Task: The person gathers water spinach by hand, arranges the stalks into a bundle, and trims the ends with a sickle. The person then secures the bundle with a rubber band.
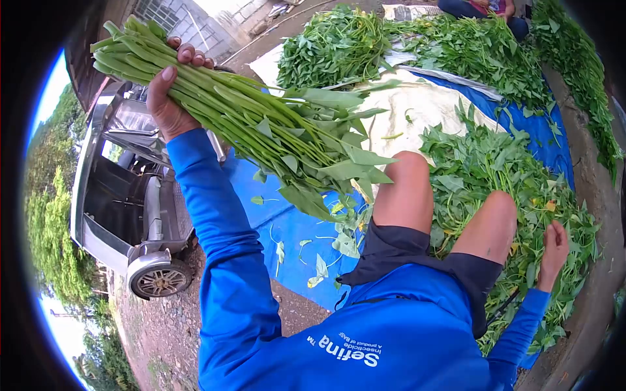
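The left hand (171, 107) is closed round a bunch of leafy stems (241, 111), raised at the person's upper left, its long axis slanting from stem ends down to leaves near the left knee (409, 173). The right hand (553, 253), loosely curled, lies well apart across both knees, beside a leafy heap (482, 163); whether it grips anything cannot be told.

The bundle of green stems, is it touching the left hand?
Touching. The head view shows the left hand gripping the bundle of green stems, with its thumb lying plainly against them.
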Motion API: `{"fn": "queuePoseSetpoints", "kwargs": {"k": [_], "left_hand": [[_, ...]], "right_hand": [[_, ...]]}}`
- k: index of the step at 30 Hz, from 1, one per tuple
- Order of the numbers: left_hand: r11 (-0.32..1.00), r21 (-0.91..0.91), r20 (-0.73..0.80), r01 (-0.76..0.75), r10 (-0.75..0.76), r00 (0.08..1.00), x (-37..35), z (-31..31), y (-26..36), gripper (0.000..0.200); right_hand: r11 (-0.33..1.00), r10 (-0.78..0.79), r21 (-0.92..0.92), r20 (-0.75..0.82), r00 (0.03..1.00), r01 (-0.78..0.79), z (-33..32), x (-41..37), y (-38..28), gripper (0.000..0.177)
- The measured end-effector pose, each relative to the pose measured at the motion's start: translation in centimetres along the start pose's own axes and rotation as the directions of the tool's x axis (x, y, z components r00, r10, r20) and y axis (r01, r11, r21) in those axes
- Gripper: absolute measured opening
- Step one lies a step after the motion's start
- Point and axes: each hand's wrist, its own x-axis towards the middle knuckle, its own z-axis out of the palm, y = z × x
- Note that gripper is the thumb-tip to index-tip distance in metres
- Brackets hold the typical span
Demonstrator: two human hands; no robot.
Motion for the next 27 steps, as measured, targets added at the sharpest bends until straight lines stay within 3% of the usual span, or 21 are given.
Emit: {"fn": "queuePoseSetpoints", "kwargs": {"k": [1, 2, 3, 4, 6, 7, 8, 9, 10, 12, 14, 16, 19, 22, 23, 26, 27], "left_hand": [[0.999, 0.033, -0.002, -0.015, 0.015, 1.0, 0.1, -0.3, 1.1, 0.065], [0.996, 0.079, 0.034, 0.028, -0.031, 0.999, 0.2, -0.5, 2.1, 0.068], [0.99, 0.119, 0.071, 0.077, -0.086, 0.994, 0.3, -0.4, 3.0, 0.071], [0.979, 0.151, 0.114, 0.139, -0.157, 0.981, 0.4, 0.0, 3.4, 0.075], [0.915, 0.206, 0.245, 0.346, -0.39, 0.888, 0.1, 2.1, 1.8, 0.092], [0.853, 0.205, 0.282, 0.481, -0.522, 0.805, -0.6, 4.4, 0.2, 0.095], [0.706, 0.299, 0.325, 0.641, -0.707, 0.628, -1.2, 4.4, -2.3, 0.098], [0.557, 0.288, 0.313, 0.779, -0.824, 0.473, -4.3, 7.4, -5.4, 0.098], [0.38, 0.282, 0.289, 0.881, -0.909, 0.3, -7.5, 10.5, -8.4, 0.099], [0.167, 0.255, 0.36, 0.952, -0.931, 0.067, -15.5, 17.7, -14.9, 0.095], [0.109, 0.199, 0.399, 0.974, -0.917, 0.021, -20.5, 24.6, -19.2, 0.085], [0.026, 0.254, 0.492, 0.967, -0.864, -0.106, -21.2, 28.4, -22.4, 0.075], [0.171, 0.459, 0.637, 0.872, -0.747, -0.189, -19.2, 35.1, -24.1, 0.061], [0.219, 0.504, 0.682, 0.835, -0.694, -0.23, -18.2, 39.4, -25.0, 0.057], [0.205, 0.489, 0.693, 0.848, -0.681, -0.235, -18.5, 40.4, -25.4, 0.054], [0.199, 0.549, 0.687, 0.812, -0.662, -0.301, -20.2, 42.6, -27.1, 0.052], [0.192, 0.558, 0.679, 0.807, -0.664, -0.312, -20.7, 43.2, -27.3, 0.052]], "right_hand": [[0.979, -0.036, -0.201, -0.092, 0.995, 0.017, -4.0, 0.0, 9.8, 0.031], [0.924, 0.113, -0.352, -0.115, 0.987, -0.147, -8.0, -1.5, 16.8, 0.03], [0.874, 0.162, -0.44, -0.134, 0.978, -0.205, -11.4, -4.0, 23.6, 0.028], [0.803, 0.222, -0.528, -0.167, 0.961, -0.277, -13.4, -7.4, 28.3, 0.026], [0.888, 0.154, -0.415, -0.133, 0.979, -0.197, -12.0, -15.1, 28.1, 0.026], [0.669, 0.492, -0.576, -0.131, 0.861, -0.47, -12.1, -17.6, 27.5, 0.032], [0.718, 0.413, -0.526, -0.205, 0.887, -0.456, -10.7, -20.6, 27.2, 0.039], [0.704, 0.286, -0.608, -0.23, 0.93, -0.367, -9.7, -22.5, 28.4, 0.044], [0.711, 0.313, -0.586, -0.23, 0.922, -0.388, -8.6, -23.5, 26.8, 0.047], [0.68, 0.38, -0.523, -0.349, 0.856, -0.515, -7.0, -24.4, 28.4, 0.048], [0.684, 0.426, -0.439, -0.408, 0.807, -0.583, -5.5, -24.2, 25.9, 0.049], [0.725, 0.451, -0.339, -0.424, 0.785, -0.6, -4.9, -24.1, 24.9, 0.049], [0.762, 0.504, -0.189, -0.429, 0.75, -0.62, -5.9, -24.5, 25.7, 0.046], [0.924, 0.354, 0.036, -0.456, 0.817, -0.38, -8.1, -25.8, 23.9, 0.04], [0.888, 0.456, 0.114, -0.343, 0.821, -0.445, -9.7, -25.8, 20.2, 0.034], [0.748, 0.641, 0.508, -0.386, 0.663, -0.427, -11.3, -24.7, 12.8, 0.041], [0.739, 0.652, 0.472, -0.322, 0.687, -0.48, -12.2, -24.9, 12.3, 0.044]]}}
